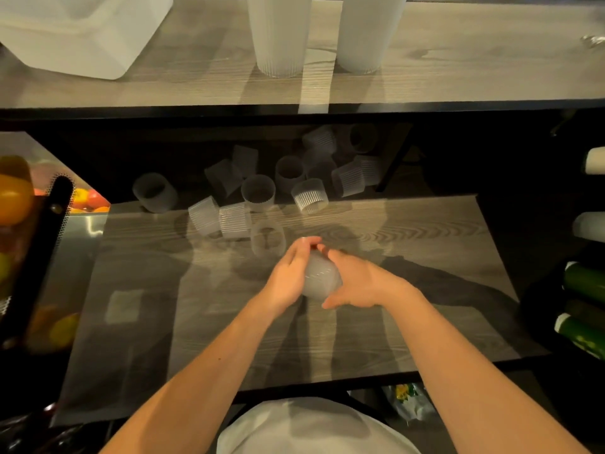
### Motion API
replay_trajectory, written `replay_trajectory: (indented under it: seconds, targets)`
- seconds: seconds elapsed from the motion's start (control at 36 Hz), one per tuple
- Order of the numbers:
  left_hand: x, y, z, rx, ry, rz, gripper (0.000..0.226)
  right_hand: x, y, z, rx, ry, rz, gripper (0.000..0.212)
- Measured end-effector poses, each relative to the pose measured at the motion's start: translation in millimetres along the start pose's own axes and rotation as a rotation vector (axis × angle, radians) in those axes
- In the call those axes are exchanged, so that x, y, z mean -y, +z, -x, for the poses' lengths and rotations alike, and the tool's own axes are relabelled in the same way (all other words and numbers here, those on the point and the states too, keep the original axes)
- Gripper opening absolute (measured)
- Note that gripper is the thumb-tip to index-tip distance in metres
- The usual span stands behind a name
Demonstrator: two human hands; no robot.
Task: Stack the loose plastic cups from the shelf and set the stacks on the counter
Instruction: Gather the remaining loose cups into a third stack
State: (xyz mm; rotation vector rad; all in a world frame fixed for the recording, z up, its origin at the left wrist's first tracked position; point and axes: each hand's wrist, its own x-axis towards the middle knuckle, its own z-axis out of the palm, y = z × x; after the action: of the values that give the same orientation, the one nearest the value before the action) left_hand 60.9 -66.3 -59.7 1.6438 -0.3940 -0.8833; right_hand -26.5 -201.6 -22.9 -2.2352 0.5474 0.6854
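Both my hands hold one translucent ribbed plastic cup (320, 277) above the wood-grain shelf (409, 257). My left hand (289, 276) wraps its left side and my right hand (357, 283) cups its right side. Whether it is a single cup or a short stack I cannot tell. Several loose cups (258, 191) lie tipped and scattered toward the shelf's back, the nearest one (267, 237) just beyond my fingertips. On the counter (458, 60) above stand two tall stacks of cups, the left stack (278, 34) and the right stack (366, 31).
A white plastic tub (78, 31) sits at the counter's left. Fruit (14, 194) fills a case at the left behind a black perforated bar (39, 250). Green and white bottles (584, 283) lie at the right. The counter's dark front edge (294, 111) overhangs the shelf.
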Motion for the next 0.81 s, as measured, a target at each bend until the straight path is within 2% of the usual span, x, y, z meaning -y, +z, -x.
replay_trajectory:
  seconds: [0.06, 0.11, 0.17, 0.22, 0.28, 0.33, 0.39, 0.42, 0.44, 0.47, 0.58, 0.69, 0.81]
  targets:
    - [9, -7, -3, -0.157, 0.036, -0.120, 0.044, -2, 0, 0, -0.036, 0.026, -0.068, 0.116]
    - [22, -24, -12, -0.366, 0.126, -0.511, 0.037, -6, 0, 2, -0.086, 0.055, -0.115, 0.111]
    - [40, -37, -21, -0.341, 0.213, -0.964, 0.044, -10, 2, 3, -0.128, 0.089, -0.141, 0.107]
    - [56, -46, -27, -0.271, 0.216, -1.135, 0.041, -11, 4, 2, -0.150, 0.128, -0.176, 0.103]
    - [66, -50, -27, -0.296, 0.229, -1.041, 0.026, -14, 6, 3, -0.147, 0.168, -0.220, 0.099]
    - [55, -49, -19, -0.377, 0.182, -0.624, 0.023, -14, 8, 3, -0.138, 0.186, -0.268, 0.094]
    - [36, -43, -12, -0.364, -0.027, -0.116, 0.025, -12, 10, 2, -0.123, 0.181, -0.313, 0.091]
    - [28, -41, -10, -0.357, -0.093, 0.078, 0.026, -10, 11, 2, -0.107, 0.170, -0.332, 0.089]
    - [23, -40, -9, -0.345, -0.114, 0.174, 0.026, -8, 12, 1, -0.085, 0.155, -0.345, 0.088]
    - [17, -40, -5, -0.306, -0.099, 0.163, 0.026, -4, 12, 2, -0.062, 0.133, -0.353, 0.086]
    - [10, -46, 3, -0.128, 0.010, -0.175, 0.034, 8, 8, 3, 0.006, 0.069, -0.339, 0.086]
    - [5, -55, 2, 0.030, 0.053, -0.108, 0.036, 15, 6, 1, 0.028, 0.055, -0.275, 0.098]
    - [0, -65, -2, 0.074, 0.134, -0.305, 0.030, 17, 13, -3, 0.013, 0.056, -0.272, 0.108]
